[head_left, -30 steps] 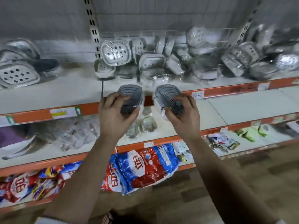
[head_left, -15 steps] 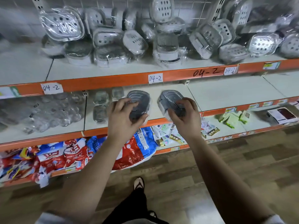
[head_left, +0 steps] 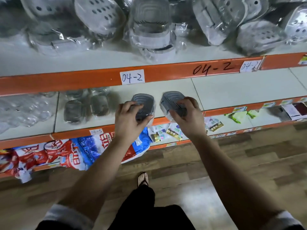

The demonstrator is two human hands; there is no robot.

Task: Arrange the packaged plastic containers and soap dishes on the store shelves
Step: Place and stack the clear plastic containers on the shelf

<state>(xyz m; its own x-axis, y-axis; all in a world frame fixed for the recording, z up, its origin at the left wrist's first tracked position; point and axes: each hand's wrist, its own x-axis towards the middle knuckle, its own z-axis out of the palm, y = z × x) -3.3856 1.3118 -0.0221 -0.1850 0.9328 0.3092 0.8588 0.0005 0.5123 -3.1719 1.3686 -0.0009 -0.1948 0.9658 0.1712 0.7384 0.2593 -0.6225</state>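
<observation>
Head view: my left hand [head_left: 131,121] grips one wrapped soap dish [head_left: 144,101], and my right hand [head_left: 186,119] grips a second dish [head_left: 172,101], both above the middle shelf [head_left: 219,91] near its front edge. I should lower both flat, side by side, before letting go.

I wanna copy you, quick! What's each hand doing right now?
Left hand: fingers curled round a wrapped grey soap dish.
Right hand: fingers curled round a second wrapped grey soap dish.
</observation>
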